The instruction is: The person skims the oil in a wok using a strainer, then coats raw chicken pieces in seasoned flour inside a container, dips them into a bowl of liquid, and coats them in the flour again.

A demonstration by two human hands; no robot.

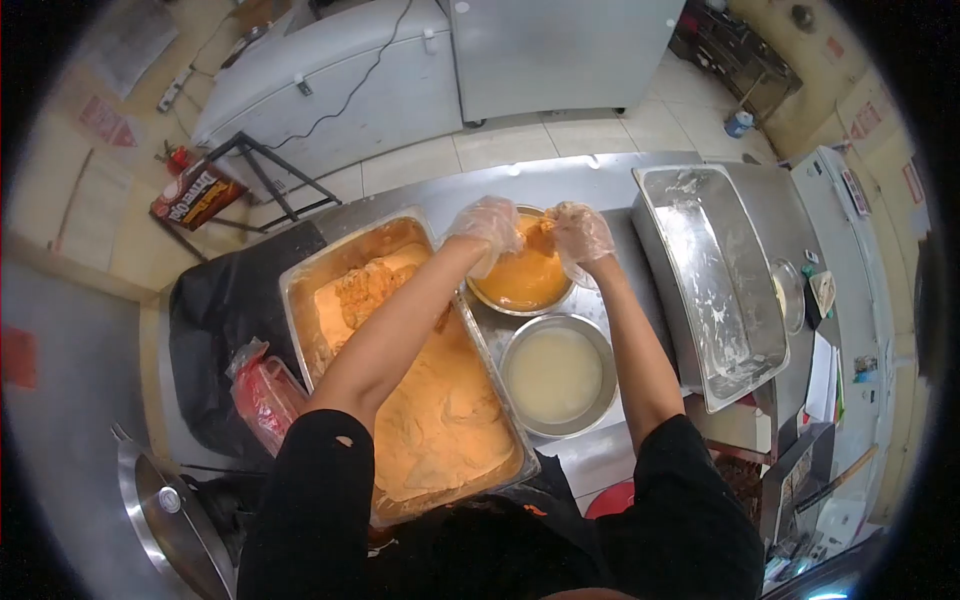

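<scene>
Both of my hands wear clear plastic gloves and are over a round metal bowl of orange batter. My left hand is at the bowl's left rim, fingers curled down; whatever they hold is hidden. My right hand is at the right rim, its fingers smeared orange and closed on a batter-coated piece. Nearer to me stands a metal bowl of cloudy pale liquid. Under my left forearm lies a large steel tray of orange breading flour, with lumpy coated pieces at its far end.
A deep steel pan with white residue stands to the right. A red plastic bag lies left of the tray, beside black sheeting. Behind the steel table are a chest freezer and a large metal cabinet.
</scene>
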